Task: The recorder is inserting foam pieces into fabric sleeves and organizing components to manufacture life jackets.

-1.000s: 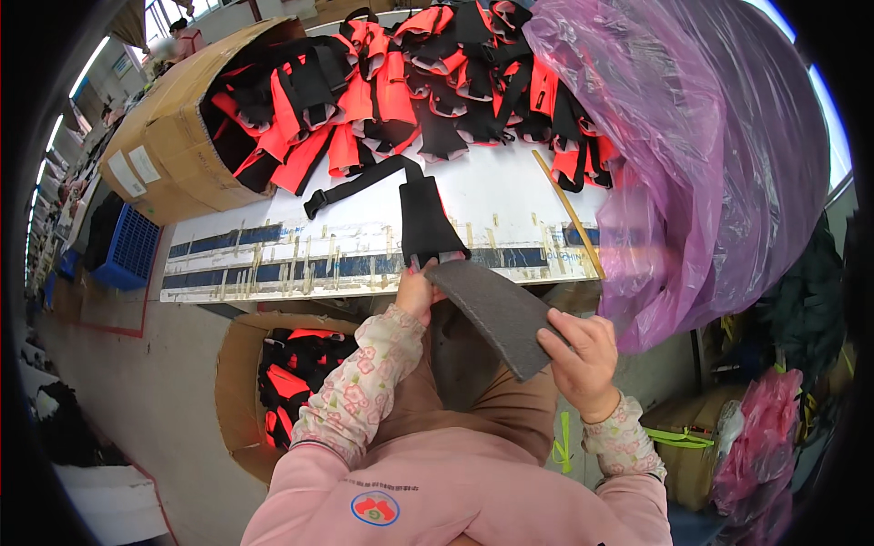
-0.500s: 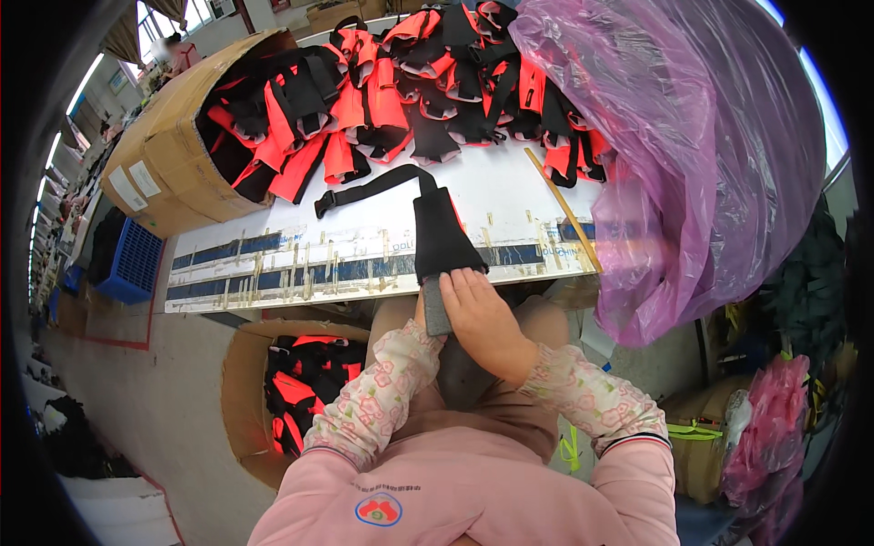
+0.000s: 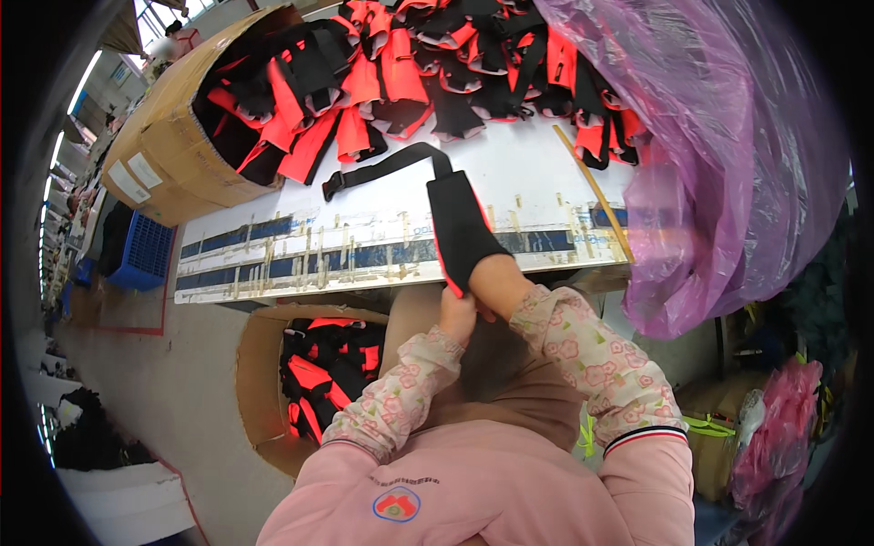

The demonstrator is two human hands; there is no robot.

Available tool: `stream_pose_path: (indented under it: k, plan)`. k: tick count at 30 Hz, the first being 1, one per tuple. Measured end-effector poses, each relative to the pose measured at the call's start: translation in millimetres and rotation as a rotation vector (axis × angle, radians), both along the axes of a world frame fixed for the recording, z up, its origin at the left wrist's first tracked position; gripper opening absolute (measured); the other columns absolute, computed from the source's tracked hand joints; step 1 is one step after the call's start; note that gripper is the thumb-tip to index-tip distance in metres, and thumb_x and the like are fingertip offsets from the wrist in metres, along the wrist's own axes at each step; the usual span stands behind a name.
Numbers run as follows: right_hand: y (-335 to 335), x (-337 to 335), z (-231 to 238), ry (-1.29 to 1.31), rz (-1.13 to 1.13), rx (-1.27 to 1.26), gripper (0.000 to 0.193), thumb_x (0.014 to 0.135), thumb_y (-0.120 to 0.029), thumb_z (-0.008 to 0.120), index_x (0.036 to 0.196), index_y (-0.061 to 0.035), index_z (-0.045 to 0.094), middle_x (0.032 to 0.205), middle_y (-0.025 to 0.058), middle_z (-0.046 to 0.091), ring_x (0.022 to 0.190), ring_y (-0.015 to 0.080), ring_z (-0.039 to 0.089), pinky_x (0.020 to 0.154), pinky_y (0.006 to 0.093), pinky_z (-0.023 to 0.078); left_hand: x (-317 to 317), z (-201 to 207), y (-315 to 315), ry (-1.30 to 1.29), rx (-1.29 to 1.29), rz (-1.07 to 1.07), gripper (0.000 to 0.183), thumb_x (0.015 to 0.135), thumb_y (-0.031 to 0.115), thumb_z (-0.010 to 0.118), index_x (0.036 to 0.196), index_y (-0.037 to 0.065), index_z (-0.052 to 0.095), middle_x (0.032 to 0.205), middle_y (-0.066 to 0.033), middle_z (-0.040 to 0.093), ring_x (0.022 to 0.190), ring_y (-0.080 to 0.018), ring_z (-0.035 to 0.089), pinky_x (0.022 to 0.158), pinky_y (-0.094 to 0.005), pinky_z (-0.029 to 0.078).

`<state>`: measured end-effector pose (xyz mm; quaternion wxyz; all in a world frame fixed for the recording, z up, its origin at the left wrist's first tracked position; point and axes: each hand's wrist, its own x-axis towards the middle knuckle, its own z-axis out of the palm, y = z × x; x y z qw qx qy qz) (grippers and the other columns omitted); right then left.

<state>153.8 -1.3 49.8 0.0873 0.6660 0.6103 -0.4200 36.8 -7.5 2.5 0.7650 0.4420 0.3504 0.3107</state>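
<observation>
A black tapered fabric sleeve with red edging lies over the table's front edge, its open end toward me. From its far end a black strap runs left to a plastic buckle. My left hand is closed on the sleeve's near corner, thumb and fingers pinched together. My right hand reaches into or under the sleeve's near end; the fabric hides most of its fingers, so their grip does not show. No grey pad is visible now.
Red and black strapped pieces heap across the table's back, spilling from a cardboard box. A wooden stick lies right, beside a big purple plastic bag. Another box of pieces stands below left.
The grey pad that stuck out of the sleeve's near end has gone from sight. My right hand has moved from on top into or under the fabric; my left now pinches its corner.
</observation>
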Motion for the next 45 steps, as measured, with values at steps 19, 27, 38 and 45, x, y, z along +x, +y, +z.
stream_pose_path:
  k: [19, 27, 38, 45]
  plan:
    - [-46.6, -35.9, 14.7, 0.027, -0.084, 0.787, 0.017, 0.078, -0.006, 0.048, 0.091, -0.0002, 0.056, 0.079, 0.0249, 0.058, 0.077, 0.0422, 0.057, 0.066, 0.049, 0.044, -15.1, -20.3, 7.4, -0.035, -0.169, -0.124, 0.022, 0.093, 0.021, 0.042, 0.107, 0.011, 0.054, 0.088, -0.0039, 0.06, 0.076, -0.0151, 0.057, 0.065, -0.0314, 0.048]
    - [-29.3, -32.3, -19.0, -0.186, -0.188, 0.641, 0.018, 0.079, -0.011, 0.05, 0.091, -0.0068, 0.062, 0.074, 0.0194, 0.062, 0.067, 0.0373, 0.061, 0.06, 0.0475, 0.048, -6.0, -48.1, 11.2, -0.006, 0.04, -0.098, 0.021, 0.092, 0.014, 0.04, 0.107, 0.006, 0.054, 0.077, -0.0062, 0.059, 0.065, -0.0149, 0.056, 0.059, -0.0311, 0.048]
    - [-44.2, -18.9, -24.5, -0.087, -0.082, 0.756, 0.018, 0.078, -0.012, 0.05, 0.084, -0.0039, 0.064, 0.073, 0.023, 0.06, 0.067, 0.0397, 0.06, 0.061, 0.0478, 0.047, -11.0, -50.0, -9.0, -0.212, -0.294, -0.101, 0.025, 0.093, 0.026, 0.048, 0.11, 0.009, 0.053, 0.092, -0.0053, 0.061, 0.082, -0.0177, 0.062, 0.07, -0.0358, 0.053]
    - [-35.3, -16.6, -7.1, -0.067, 0.003, 0.552, 0.019, 0.067, -0.025, 0.06, 0.07, -0.0075, 0.068, 0.077, 0.0193, 0.063, 0.074, 0.0357, 0.061, 0.064, 0.0454, 0.048, -22.2, -16.3, -4.3, -0.119, -0.24, 0.014, 0.018, 0.087, 0.016, 0.056, 0.095, 0.0, 0.059, 0.086, -0.0116, 0.063, 0.077, -0.0225, 0.064, 0.063, -0.0373, 0.056]
